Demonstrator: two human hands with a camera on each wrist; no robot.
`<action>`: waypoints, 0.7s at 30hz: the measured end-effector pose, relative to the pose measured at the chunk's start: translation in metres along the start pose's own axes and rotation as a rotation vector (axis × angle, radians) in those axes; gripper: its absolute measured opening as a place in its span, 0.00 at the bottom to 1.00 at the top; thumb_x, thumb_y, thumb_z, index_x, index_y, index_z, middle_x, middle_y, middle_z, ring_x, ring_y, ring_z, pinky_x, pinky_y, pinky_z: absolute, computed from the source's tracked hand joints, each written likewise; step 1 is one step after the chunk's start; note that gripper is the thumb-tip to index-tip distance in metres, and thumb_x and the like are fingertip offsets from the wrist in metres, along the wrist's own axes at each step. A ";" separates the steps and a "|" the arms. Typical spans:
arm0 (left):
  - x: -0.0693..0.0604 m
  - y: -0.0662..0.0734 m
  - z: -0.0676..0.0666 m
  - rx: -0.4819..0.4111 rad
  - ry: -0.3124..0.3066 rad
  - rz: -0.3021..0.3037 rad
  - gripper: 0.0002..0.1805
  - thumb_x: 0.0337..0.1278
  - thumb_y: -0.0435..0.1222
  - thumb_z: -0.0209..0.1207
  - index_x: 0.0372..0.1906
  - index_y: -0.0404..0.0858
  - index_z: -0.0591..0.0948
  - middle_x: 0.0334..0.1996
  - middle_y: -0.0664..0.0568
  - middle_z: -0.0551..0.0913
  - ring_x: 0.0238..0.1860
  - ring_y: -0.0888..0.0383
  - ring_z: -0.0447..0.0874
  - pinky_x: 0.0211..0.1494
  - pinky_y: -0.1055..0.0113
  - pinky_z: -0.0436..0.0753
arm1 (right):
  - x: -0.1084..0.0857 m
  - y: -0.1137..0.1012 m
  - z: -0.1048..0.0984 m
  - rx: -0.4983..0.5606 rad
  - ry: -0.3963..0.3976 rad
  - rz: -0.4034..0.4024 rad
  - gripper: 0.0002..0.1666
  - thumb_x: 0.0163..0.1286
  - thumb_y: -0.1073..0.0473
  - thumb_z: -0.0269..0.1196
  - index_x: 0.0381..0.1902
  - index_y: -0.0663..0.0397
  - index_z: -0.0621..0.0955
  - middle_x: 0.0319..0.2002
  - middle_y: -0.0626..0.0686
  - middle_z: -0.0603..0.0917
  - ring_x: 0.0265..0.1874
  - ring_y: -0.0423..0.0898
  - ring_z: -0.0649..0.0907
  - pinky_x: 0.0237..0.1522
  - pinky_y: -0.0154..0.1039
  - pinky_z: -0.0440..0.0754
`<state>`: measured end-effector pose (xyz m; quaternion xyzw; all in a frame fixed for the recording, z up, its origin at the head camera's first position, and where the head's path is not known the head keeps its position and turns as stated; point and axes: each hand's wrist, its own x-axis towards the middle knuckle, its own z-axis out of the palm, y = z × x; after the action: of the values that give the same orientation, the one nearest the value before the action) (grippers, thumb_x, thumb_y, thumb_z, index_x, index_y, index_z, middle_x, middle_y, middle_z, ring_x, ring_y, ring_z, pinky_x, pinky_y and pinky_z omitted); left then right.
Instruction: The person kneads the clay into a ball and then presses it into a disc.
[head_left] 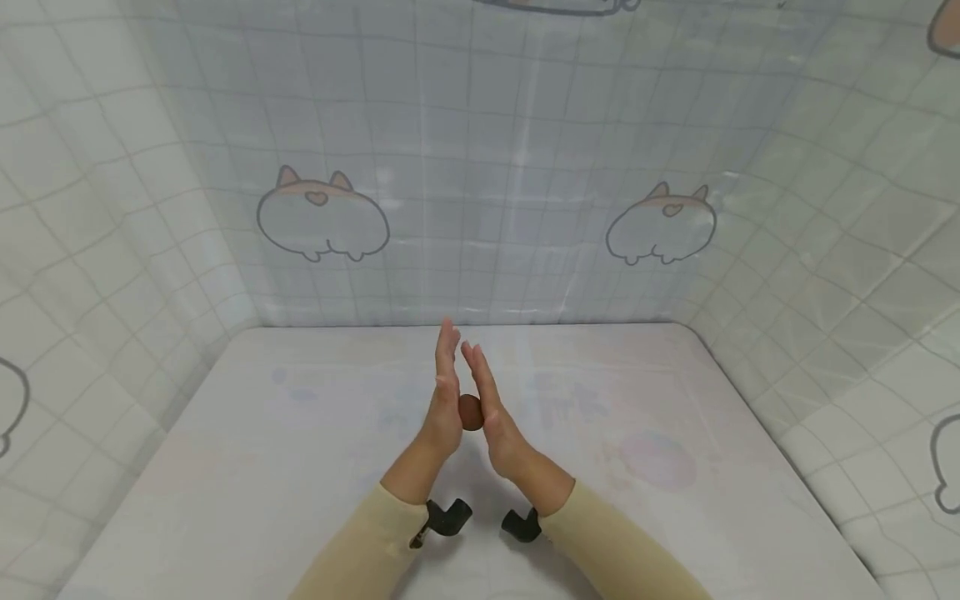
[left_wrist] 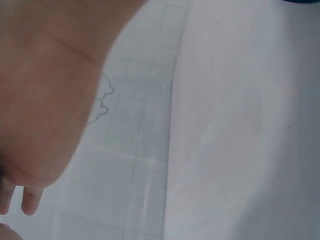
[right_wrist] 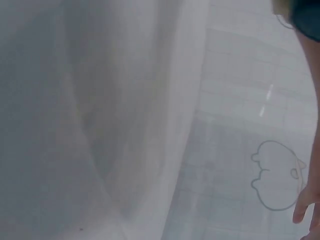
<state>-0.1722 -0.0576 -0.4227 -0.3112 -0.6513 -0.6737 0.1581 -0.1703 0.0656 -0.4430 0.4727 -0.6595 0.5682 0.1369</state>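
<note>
In your head view, your left hand [head_left: 444, 408] and right hand [head_left: 497, 417] press a brown ball [head_left: 471, 412] between flat palms, fingers straight and uncurled; it sits at six o'clock of the view, held above the table [head_left: 300, 492]. The palms cover its sides, and it looks round, so you cannot tell a long axis. From the ball, your left sleeve [head_left: 367, 542] lies toward seven o'clock, your right sleeve [head_left: 622, 542] between four and five, each with a black wrist mount [head_left: 450, 518] inside it. Beyond the table at twelve stands a checked sheet [head_left: 480, 275], with dog drawings [head_left: 322, 218] at eleven and half past one. In your left wrist view, part of a hand fills ten o'clock, hiding the sheet there; table lies at three. In your right wrist view, table lies at nine, a drawing and fingers at four; you cannot tell the grip from either wrist view.
</note>
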 end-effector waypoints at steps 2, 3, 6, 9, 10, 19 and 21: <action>-0.005 -0.002 0.002 0.031 -0.038 0.012 0.50 0.65 0.73 0.21 0.81 0.48 0.32 0.80 0.48 0.36 0.80 0.49 0.33 0.70 0.30 0.34 | 0.001 -0.003 -0.002 0.017 0.030 0.016 0.52 0.75 0.25 0.20 0.79 0.57 0.30 0.80 0.62 0.40 0.79 0.57 0.41 0.75 0.59 0.38; -0.007 -0.002 0.003 0.044 -0.057 0.025 0.49 0.66 0.72 0.20 0.81 0.47 0.32 0.80 0.47 0.36 0.80 0.49 0.33 0.70 0.30 0.35 | 0.002 -0.004 -0.003 0.027 0.045 0.026 0.51 0.75 0.25 0.20 0.79 0.55 0.30 0.80 0.62 0.40 0.79 0.56 0.42 0.75 0.57 0.38; -0.012 0.000 0.009 0.081 -0.110 0.072 0.48 0.69 0.69 0.19 0.80 0.42 0.32 0.81 0.46 0.34 0.80 0.48 0.30 0.71 0.31 0.34 | 0.003 -0.007 -0.006 0.061 0.097 0.061 0.50 0.75 0.25 0.21 0.80 0.50 0.31 0.80 0.59 0.41 0.79 0.55 0.42 0.75 0.56 0.40; -0.014 0.001 0.013 0.078 -0.158 0.115 0.48 0.70 0.68 0.19 0.80 0.39 0.32 0.81 0.46 0.32 0.80 0.49 0.27 0.72 0.33 0.33 | 0.004 -0.007 -0.010 0.117 0.151 0.126 0.48 0.75 0.24 0.23 0.81 0.44 0.32 0.81 0.57 0.41 0.79 0.54 0.42 0.74 0.60 0.39; -0.014 0.002 0.014 0.068 -0.171 0.122 0.48 0.70 0.68 0.19 0.80 0.38 0.32 0.80 0.45 0.31 0.80 0.49 0.27 0.72 0.33 0.32 | 0.005 -0.007 -0.011 0.135 0.171 0.146 0.48 0.74 0.24 0.24 0.81 0.42 0.33 0.81 0.57 0.41 0.79 0.54 0.42 0.74 0.62 0.39; -0.012 0.007 0.016 -0.049 -0.113 0.071 0.47 0.69 0.69 0.18 0.80 0.43 0.33 0.80 0.49 0.33 0.79 0.47 0.31 0.71 0.32 0.32 | 0.009 0.005 -0.014 0.151 0.167 0.177 0.50 0.74 0.23 0.25 0.80 0.45 0.32 0.80 0.58 0.39 0.79 0.56 0.42 0.73 0.64 0.37; -0.008 0.008 0.015 -0.071 -0.080 0.068 0.47 0.69 0.69 0.18 0.80 0.42 0.33 0.80 0.49 0.33 0.79 0.45 0.32 0.71 0.33 0.32 | 0.009 0.007 -0.013 0.140 0.155 0.166 0.50 0.74 0.24 0.25 0.80 0.46 0.32 0.80 0.58 0.40 0.79 0.56 0.42 0.73 0.64 0.37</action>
<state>-0.1582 -0.0455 -0.4224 -0.3653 -0.6221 -0.6775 0.1435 -0.1852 0.0720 -0.4363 0.3795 -0.6426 0.6571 0.1065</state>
